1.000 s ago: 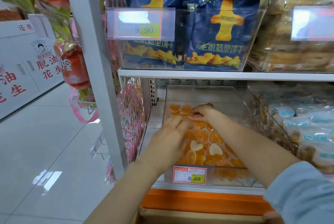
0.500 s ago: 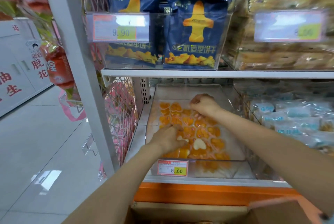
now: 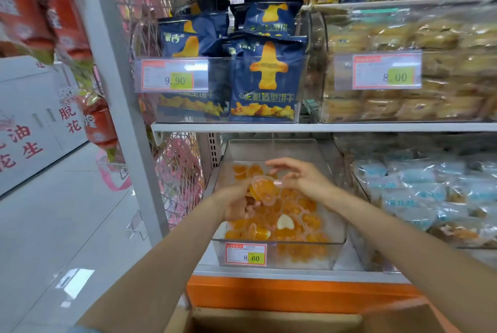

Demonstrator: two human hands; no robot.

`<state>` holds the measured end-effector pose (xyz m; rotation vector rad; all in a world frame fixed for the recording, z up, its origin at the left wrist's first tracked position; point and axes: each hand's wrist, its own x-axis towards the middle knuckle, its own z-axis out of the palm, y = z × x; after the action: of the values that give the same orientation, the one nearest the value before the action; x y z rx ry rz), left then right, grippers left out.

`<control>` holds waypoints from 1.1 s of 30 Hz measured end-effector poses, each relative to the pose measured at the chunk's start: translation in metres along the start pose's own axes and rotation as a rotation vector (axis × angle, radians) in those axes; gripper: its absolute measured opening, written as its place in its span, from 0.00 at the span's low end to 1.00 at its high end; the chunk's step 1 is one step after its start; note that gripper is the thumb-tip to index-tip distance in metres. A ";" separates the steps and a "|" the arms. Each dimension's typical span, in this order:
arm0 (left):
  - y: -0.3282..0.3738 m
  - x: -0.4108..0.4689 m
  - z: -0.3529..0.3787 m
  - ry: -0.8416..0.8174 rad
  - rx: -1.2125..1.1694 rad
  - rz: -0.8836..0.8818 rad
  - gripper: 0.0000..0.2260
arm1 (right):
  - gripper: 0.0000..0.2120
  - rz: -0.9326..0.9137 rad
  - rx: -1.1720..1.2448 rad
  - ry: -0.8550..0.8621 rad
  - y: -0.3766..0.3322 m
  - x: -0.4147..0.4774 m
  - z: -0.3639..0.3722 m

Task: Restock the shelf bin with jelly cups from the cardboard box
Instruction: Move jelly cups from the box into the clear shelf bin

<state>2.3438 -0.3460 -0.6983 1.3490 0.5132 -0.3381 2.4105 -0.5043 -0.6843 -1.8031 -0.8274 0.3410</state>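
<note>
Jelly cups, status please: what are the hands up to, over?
Left hand holds one jelly cup above the bin. Right hand touches its rim. Bin part full. Nothing in the way.

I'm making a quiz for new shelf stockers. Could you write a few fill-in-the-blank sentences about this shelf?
1. The tag on the bin reads ____.
2. The cups in the bin are mostly ____ in colour.
3. The bags on the shelf above are dark ____.
4. The box sits ____ the bin.

Missing words: 8.60; orange; blue; below
</note>
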 end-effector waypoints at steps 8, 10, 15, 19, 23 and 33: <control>0.002 -0.007 0.014 0.023 0.032 -0.042 0.21 | 0.06 0.171 0.073 -0.015 0.006 -0.001 0.007; 0.002 -0.005 0.015 0.045 0.015 -0.022 0.19 | 0.07 0.165 0.126 -0.006 0.007 0.000 0.008; 0.004 -0.014 0.018 0.080 -0.034 0.087 0.19 | 0.10 0.175 0.273 -0.006 0.004 0.006 0.007; 0.004 -0.030 -0.007 0.513 0.598 0.546 0.13 | 0.10 0.300 0.400 0.157 0.007 0.035 -0.007; -0.020 -0.041 -0.050 0.797 1.009 0.812 0.09 | 0.07 0.434 0.341 0.335 0.017 0.075 -0.021; -0.036 -0.036 -0.069 0.632 1.107 0.754 0.19 | 0.19 0.620 0.239 0.475 0.059 0.111 0.010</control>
<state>2.2842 -0.2877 -0.7188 2.6279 0.2662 0.5498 2.5060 -0.4328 -0.7242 -1.7743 0.1140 0.3641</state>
